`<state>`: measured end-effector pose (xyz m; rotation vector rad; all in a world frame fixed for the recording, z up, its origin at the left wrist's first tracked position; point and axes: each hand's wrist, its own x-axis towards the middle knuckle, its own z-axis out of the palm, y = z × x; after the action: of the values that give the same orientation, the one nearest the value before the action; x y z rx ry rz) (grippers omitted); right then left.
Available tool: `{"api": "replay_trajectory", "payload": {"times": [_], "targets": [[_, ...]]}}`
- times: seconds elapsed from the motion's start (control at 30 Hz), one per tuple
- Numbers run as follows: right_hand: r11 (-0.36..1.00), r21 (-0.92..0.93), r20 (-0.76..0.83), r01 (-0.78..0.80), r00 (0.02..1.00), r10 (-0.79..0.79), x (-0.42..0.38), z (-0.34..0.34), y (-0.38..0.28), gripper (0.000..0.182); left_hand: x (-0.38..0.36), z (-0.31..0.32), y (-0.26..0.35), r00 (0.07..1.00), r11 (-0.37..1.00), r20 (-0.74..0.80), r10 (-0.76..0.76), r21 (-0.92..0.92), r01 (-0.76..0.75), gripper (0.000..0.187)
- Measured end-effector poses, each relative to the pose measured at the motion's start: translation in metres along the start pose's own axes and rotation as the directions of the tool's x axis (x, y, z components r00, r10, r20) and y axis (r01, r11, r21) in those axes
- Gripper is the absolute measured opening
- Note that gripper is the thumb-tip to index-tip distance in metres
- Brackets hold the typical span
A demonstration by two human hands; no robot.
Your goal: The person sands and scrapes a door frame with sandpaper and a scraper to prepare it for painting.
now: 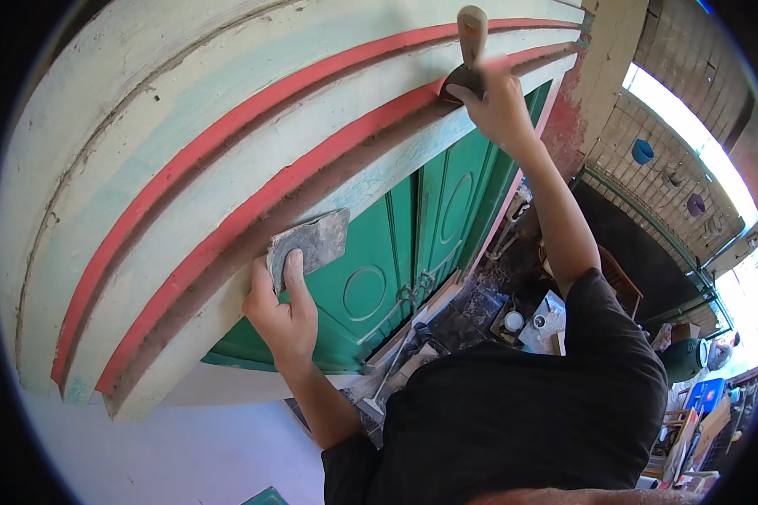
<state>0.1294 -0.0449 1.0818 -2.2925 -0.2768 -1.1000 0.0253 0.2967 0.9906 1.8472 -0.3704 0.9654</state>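
Observation:
My right hand grips a putty knife at the upper right, its pale wooden handle pointing up and its dark blade against the lower red band of the moulding. Lower down, my left hand holds a flat grey plate, smeared and worn at the edges, with the thumb lying across its face. The plate is close under the moulding's dusty brown ledge; whether it touches cannot be told. The moulding is stepped, off-white with two red bands, and curves over a green double door.
Below, the floor holds a white paint container, a pale board and scattered debris. Blue and purple hanging pots are on the slatted wall at right. A dark green drum and a blue box stand at far right.

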Motion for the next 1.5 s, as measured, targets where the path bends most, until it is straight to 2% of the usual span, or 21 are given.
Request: {"api": "replay_trajectory", "payload": {"times": [0.07,0.2,0.27,0.33,0.4,0.5,0.6,0.63,0.8,0.87,0.9,0.93,1.0,1.03,1.13,1.27,1.3,1.4,1.43,1.47,1.5], "targets": [[0.993,-0.027,-0.064,0.114,0.991,-0.115,-0.001,0.008,0.005,0.014,0.000,-0.002,-0.001,0.999,0.999,0.043,-0.024,0.022,0.024,0.018],[0.998,-0.002,0.084,0.058,0.995,-0.057,-0.011,-0.002,-0.018,0.022,0.001,0.004,-0.002,0.999,1.000,0.024,0.022,0.014,-0.023,0.017],[0.996,0.039,0.063,0.080,0.995,-0.082,-0.009,-0.005,-0.017,0.023,0.000,0.004,-0.004,0.999,0.999,0.011,0.039,0.018,-0.039,0.016],[1.000,-0.021,0.013,-0.002,1.000,0.003,-0.002,-0.004,-0.008,0.016,0.000,0.004,-0.004,0.999,0.999,0.018,0.033,0.011,-0.033,0.016],[1.000,-0.002,-0.004,0.026,1.000,-0.026,-0.006,0.001,-0.013,0.016,0.000,0.005,-0.005,0.999,1.000,0.017,0.027,0.009,-0.027,0.016],[0.988,0.083,0.078,0.134,0.987,-0.140,-0.011,0.006,-0.023,0.020,0.000,0.008,-0.005,0.996,0.997,-0.029,0.083,0.007,-0.083,0.016],[0.989,0.050,0.010,0.139,0.990,-0.139,-0.001,0.004,-0.014,0.019,0.001,0.005,-0.003,0.999,0.999,0.000,0.049,0.009,-0.049,0.015],[0.997,-0.058,0.030,0.052,0.998,-0.050,0.002,0.003,-0.010,0.018,0.000,0.005,-0.004,0.999,0.999,0.007,0.049,0.014,-0.050,0.015],[0.992,0.062,0.073,0.114,0.990,-0.118,-0.010,0.000,-0.027,0.023,0.000,0.005,0.000,0.999,0.998,0.014,0.045,0.032,-0.046,0.014],[0.999,0.028,0.151,0.043,0.987,-0.046,-0.004,-0.005,-0.027,0.024,0.001,0.006,0.000,0.998,0.998,-0.006,0.058,0.034,-0.058,0.015],[0.997,-0.069,0.081,0.044,0.996,-0.039,-0.001,-0.004,-0.022,0.023,0.001,0.006,-0.001,0.998,0.998,-0.008,0.060,0.034,-0.059,0.015],[0.997,-0.068,0.081,0.047,0.996,-0.041,-0.003,-0.002,-0.020,0.023,0.000,0.005,-0.001,0.999,0.999,0.000,0.048,0.026,-0.048,0.015],[0.995,-0.022,0.043,0.095,0.995,-0.094,-0.003,-0.002,-0.021,0.023,0.001,0.006,-0.001,0.999,0.999,-0.002,0.036,0.015,-0.036,0.015],[0.999,0.026,0.080,0.035,0.996,-0.037,-0.008,-0.001,-0.030,0.016,0.000,0.006,-0.001,0.999,0.999,-0.005,0.039,0.012,-0.039,0.015],[0.989,0.118,0.120,0.094,0.987,-0.108,-0.006,0.001,-0.030,0.023,0.001,0.008,0.000,0.999,0.999,-0.002,0.037,0.012,-0.037,0.016],[0.998,-0.052,0.041,-0.016,0.999,0.018,0.003,0.001,-0.014,0.018,0.000,0.005,0.000,1.000,1.000,0.008,0.021,0.006,-0.021,0.016],[0.999,0.008,0.053,0.045,0.998,-0.045,0.000,0.001,-0.018,0.015,0.000,0.006,-0.001,1.000,1.000,0.003,0.021,0.006,-0.021,0.016],[0.999,0.024,0.147,0.045,0.988,-0.048,-0.010,-0.008,-0.051,0.014,-0.001,0.006,-0.001,0.999,0.999,0.011,0.036,0.010,-0.036,0.017],[0.989,0.136,0.146,0.054,0.987,-0.074,-0.007,-0.005,-0.042,0.014,0.000,0.004,0.000,1.000,1.000,0.022,0.020,0.016,-0.020,0.017],[0.989,0.136,0.146,0.053,0.987,-0.073,-0.003,-0.001,-0.030,0.014,0.000,0.004,0.000,1.000,1.000,0.029,0.004,0.023,-0.004,0.017],[0.998,0.033,0.096,0.044,0.994,-0.047,0.002,0.000,-0.025,0.016,0.000,0.004,0.000,1.000,1.000,0.027,0.004,0.023,-0.005,0.017]]}}
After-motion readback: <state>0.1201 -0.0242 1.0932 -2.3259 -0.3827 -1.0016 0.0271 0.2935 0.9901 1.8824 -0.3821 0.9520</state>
